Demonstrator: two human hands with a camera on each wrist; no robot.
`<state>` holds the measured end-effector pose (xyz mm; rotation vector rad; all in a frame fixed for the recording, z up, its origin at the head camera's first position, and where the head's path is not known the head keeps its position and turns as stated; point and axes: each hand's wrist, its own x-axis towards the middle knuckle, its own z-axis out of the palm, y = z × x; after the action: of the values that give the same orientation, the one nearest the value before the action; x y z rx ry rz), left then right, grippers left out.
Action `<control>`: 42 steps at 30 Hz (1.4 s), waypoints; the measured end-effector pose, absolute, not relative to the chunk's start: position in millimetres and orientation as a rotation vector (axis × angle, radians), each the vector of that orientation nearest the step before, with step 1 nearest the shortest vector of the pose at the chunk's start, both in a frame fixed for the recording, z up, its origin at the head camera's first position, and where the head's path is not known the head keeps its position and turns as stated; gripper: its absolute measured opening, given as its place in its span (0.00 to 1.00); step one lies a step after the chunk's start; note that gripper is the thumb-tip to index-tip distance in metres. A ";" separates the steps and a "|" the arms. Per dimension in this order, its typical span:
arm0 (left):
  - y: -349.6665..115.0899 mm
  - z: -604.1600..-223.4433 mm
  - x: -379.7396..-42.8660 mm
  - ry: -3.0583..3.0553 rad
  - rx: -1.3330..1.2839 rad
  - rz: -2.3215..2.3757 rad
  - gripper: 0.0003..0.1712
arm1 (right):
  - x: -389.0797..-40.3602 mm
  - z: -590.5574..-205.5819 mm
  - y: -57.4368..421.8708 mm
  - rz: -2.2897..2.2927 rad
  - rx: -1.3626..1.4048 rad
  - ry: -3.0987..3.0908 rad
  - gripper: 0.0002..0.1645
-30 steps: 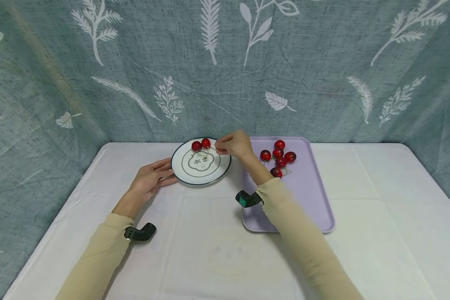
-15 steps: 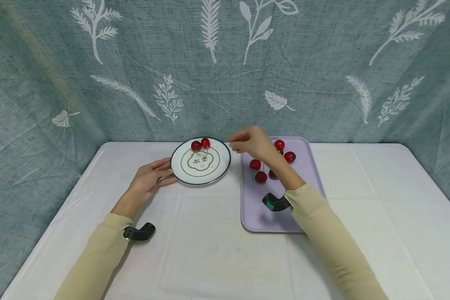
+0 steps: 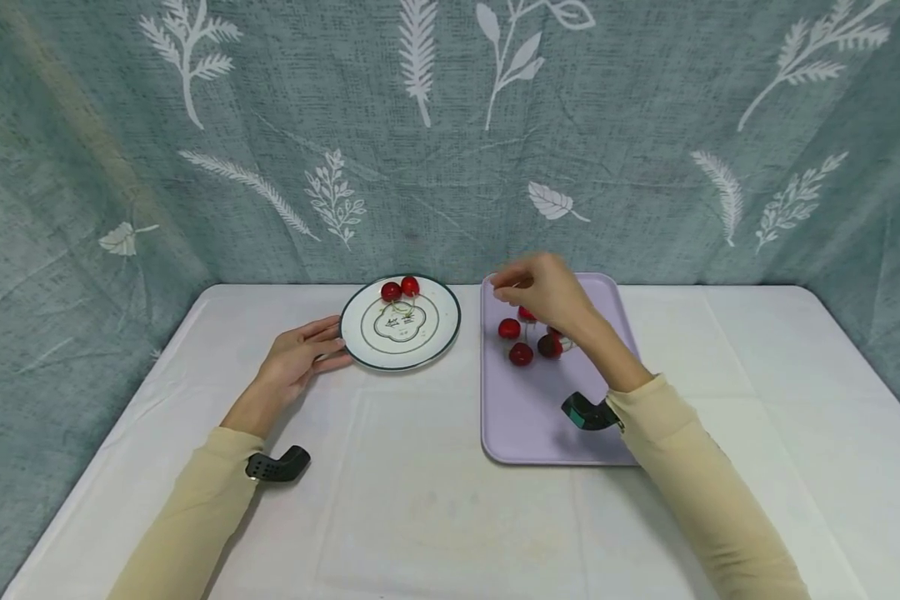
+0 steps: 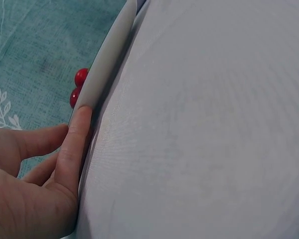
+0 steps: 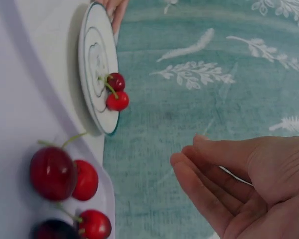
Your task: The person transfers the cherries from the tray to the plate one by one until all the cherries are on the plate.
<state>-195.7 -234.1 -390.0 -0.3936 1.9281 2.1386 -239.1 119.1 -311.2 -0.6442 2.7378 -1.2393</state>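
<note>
A white plate (image 3: 435, 346) with a dark blue rim and a printed centre stands on the table, bearing two red cherries (image 3: 401, 288) with green stems near its far edge. My left hand (image 3: 300, 358) rests at the plate's left rim, its fingers fairly straight; the left wrist view shows a finger (image 4: 72, 149) against the plate's outer wall. My right hand (image 3: 543, 287) hovers over the far part of a lavender tray (image 3: 532, 429), fingertips close together and nothing seen between them. Several dark and bright red cherries (image 3: 521, 354) lie on the tray below it, some hidden by the hand and forearm.
A white cloth (image 3: 420, 500) covers the table. Behind it hangs a grey-green curtain (image 3: 270, 208) with white leaf prints, close to the far edges of the plate and tray. The plate and tray stand side by side with a narrow gap between them.
My right hand has moved right, from over the plate's right edge to over the tray. The forearm now uncovers cherries on the tray's left and hides others. My left hand stays put.
</note>
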 end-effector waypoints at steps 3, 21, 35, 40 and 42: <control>-233.0 -388.3 -197.4 1.935 -0.378 2.131 0.36 | -237.0 -313.3 128.7 -1.193 -0.662 2.786 0.11; -233.8 -388.9 -196.8 1.949 -0.386 2.118 0.35 | -233.5 -336.7 183.5 -1.035 -0.715 2.807 0.12; -236.1 -392.1 -196.3 1.960 -0.404 2.115 0.35 | -227.8 -366.3 208.8 -0.872 -0.755 2.854 0.10; -234.7 -390.8 -196.4 1.970 -0.402 2.109 0.36 | -228.7 -373.8 208.1 -0.851 -0.779 2.911 0.08; -234.3 -390.3 -196.4 1.971 -0.404 2.108 0.36 | -228.3 -375.1 206.9 -0.849 -0.780 2.925 0.08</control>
<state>-196.4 -234.3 -390.3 -0.4038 1.9713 2.1077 -228.3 206.9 -375.1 -0.7796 2.9249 -0.8490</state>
